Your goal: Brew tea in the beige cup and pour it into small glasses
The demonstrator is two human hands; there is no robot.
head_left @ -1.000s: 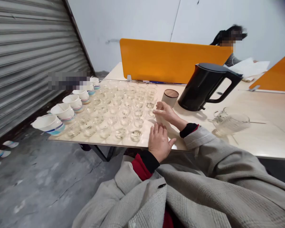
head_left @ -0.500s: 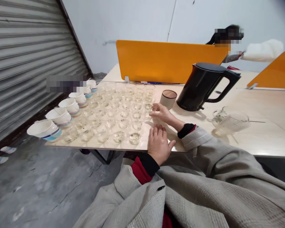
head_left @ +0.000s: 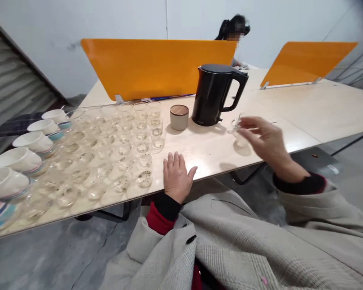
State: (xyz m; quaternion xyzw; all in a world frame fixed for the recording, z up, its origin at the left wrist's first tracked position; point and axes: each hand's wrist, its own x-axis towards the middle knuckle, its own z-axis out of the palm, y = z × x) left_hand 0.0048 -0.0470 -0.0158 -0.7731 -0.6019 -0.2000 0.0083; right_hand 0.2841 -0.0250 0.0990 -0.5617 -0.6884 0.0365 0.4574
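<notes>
My left hand [head_left: 178,178] lies flat on the light wooden table, fingers stretched forward and thumb out, just right of the front row of small glass cups [head_left: 144,178]. These clear cups stand close together in rows, with pale liquid and dark bits in them. My right hand [head_left: 264,141] is over the table's right part, fingers curved and apart. Beside its fingertips a clear glass vessel [head_left: 236,124] with a rounded side shows in part. The hand hides most of the glassware there, and I see nothing gripped in it.
A black electric kettle [head_left: 213,94] stands beyond my hands, with a beige cup [head_left: 179,117] left of it. White paper cups [head_left: 33,143] line the table's left end. Orange dividers [head_left: 157,70] cross the table, and a person [head_left: 234,30] is behind one.
My right hand has left the edge of the cup rows and moved right to the glassware. My left hand stays flat on the table. The view has turned right.
</notes>
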